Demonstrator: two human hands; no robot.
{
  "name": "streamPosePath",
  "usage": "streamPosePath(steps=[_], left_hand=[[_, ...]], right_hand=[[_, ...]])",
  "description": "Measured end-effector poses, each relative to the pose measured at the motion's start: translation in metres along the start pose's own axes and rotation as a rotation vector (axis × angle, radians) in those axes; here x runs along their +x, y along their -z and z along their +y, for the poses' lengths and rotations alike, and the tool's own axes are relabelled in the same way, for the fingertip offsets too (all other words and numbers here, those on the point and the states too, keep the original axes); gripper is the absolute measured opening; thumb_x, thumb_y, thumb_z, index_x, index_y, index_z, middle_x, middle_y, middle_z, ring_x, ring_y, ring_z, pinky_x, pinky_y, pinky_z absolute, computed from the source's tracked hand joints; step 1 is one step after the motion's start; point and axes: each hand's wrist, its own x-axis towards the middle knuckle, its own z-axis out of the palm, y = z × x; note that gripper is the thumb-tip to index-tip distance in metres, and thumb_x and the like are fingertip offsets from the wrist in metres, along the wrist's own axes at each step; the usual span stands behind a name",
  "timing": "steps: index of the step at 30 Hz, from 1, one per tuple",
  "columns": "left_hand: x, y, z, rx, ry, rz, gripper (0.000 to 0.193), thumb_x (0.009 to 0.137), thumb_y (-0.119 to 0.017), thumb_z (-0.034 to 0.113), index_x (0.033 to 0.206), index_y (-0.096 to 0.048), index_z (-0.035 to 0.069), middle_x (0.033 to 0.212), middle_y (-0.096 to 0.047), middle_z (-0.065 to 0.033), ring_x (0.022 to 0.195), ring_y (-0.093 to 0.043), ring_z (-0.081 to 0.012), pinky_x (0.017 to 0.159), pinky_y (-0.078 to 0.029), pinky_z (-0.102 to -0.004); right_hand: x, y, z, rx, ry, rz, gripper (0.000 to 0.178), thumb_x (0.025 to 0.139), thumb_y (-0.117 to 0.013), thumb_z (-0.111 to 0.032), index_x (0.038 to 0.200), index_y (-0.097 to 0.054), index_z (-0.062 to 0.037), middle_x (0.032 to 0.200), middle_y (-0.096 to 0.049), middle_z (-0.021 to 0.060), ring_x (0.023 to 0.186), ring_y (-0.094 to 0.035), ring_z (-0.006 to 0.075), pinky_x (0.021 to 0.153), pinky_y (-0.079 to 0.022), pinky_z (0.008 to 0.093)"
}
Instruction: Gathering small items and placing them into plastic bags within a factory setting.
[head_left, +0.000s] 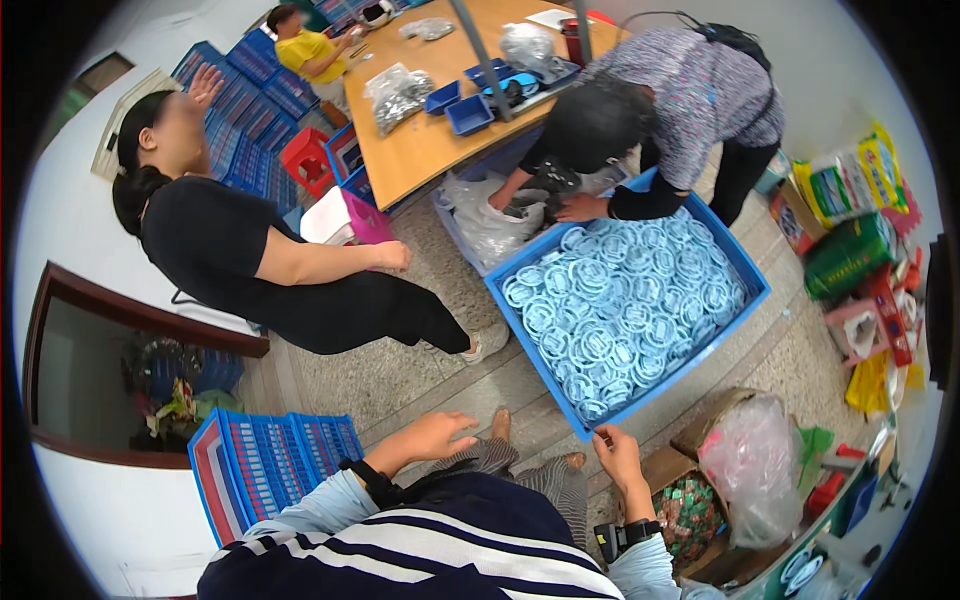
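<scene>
A large blue plastic crate (pixel 531 354) stands low in front of me, filled with many light-blue round plastic pieces (pixel 625 305). My right hand (pixel 622 462) is at its near corner, with the fingers curled against the rim. To the left of it, my left hand (pixel 435 437) hovers over the floor with fingers stretched out and nothing in them. Across the crate, a person in a patterned top (pixel 690 110) bends down, both hands in a bin of clear plastic bags (pixel 490 215) beside the crate.
Another person in black (pixel 230 250) stands at the left, one hand raised. Stacked blue crates (pixel 275 470) are near my left arm. Cardboard boxes (pixel 665 468) and a clear plastic bag (pixel 755 465) lie right of my right hand. A wooden table (pixel 400 150) stands behind.
</scene>
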Motion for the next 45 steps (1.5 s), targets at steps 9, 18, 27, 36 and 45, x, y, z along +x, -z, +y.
streamPosePath(steps=[9, 18, 27, 36, 45], left_hand=[[0.002, 0.048, -0.122, -0.144, 0.04, 0.024, 0.035, 0.081, -0.052, 0.03, 0.105, -0.054, 0.005, 0.096, -0.056, -0.0189, 0.087, -0.054, -0.0363, 0.075, -0.044, -0.0421], [0.04, 0.15, -0.243, -0.162, 0.042, 0.215, 0.031, 0.081, -0.054, 0.025, 0.104, -0.054, 0.005, 0.091, -0.056, -0.0172, 0.084, -0.055, -0.0345, 0.071, -0.045, -0.0392], [0.064, 0.06, -0.32, -0.483, 0.294, 0.107, 0.029, 0.081, -0.056, 0.025, 0.102, -0.055, 0.005, 0.09, -0.057, -0.0171, 0.082, -0.056, -0.0333, 0.071, -0.046, -0.0373], [0.103, 0.019, -0.353, -0.539, 0.375, 0.091, 0.027, 0.08, -0.057, 0.019, 0.102, -0.055, 0.002, 0.091, -0.058, -0.0169, 0.084, -0.057, -0.0312, 0.074, -0.046, -0.0344], [0.197, 0.03, -0.336, -1.281, 0.437, 0.46, 0.027, 0.084, -0.055, 0.015, 0.105, -0.053, -0.002, 0.095, -0.061, -0.0072, 0.084, -0.058, -0.0115, 0.074, -0.046, -0.0256]], right_hand=[[0.091, -0.065, -0.061, -0.102, 0.014, -0.028, 0.019, 0.075, -0.06, -0.013, 0.088, -0.06, 0.0007, 0.076, -0.062, 0.0142, 0.065, -0.059, 0.0237, 0.059, -0.046, 0.0321], [0.216, -0.186, -0.124, -0.283, 0.08, -0.318, 0.019, 0.073, -0.059, -0.018, 0.086, -0.06, -0.0036, 0.072, -0.062, 0.0126, 0.064, -0.06, 0.0264, 0.059, -0.046, 0.0337], [0.493, -0.343, -0.038, -0.749, 0.22, -0.206, 0.02, 0.068, -0.055, -0.017, 0.086, -0.059, -0.0091, 0.092, -0.06, 0.0133, 0.09, -0.056, 0.0307, 0.075, -0.042, 0.0428], [0.629, -0.35, 0.028, -0.205, 0.166, -0.013, 0.024, 0.084, -0.048, -0.027, 0.084, -0.061, -0.0063, 0.068, -0.06, 0.0068, 0.062, -0.058, 0.0241, 0.056, -0.043, 0.0366], [0.538, -0.162, -0.102, 0.583, -0.039, 0.093, 0.029, 0.089, -0.046, -0.027, 0.091, -0.057, -0.0002, 0.067, -0.048, -0.0011, 0.062, -0.048, 0.0079, 0.055, -0.042, 0.0239]])
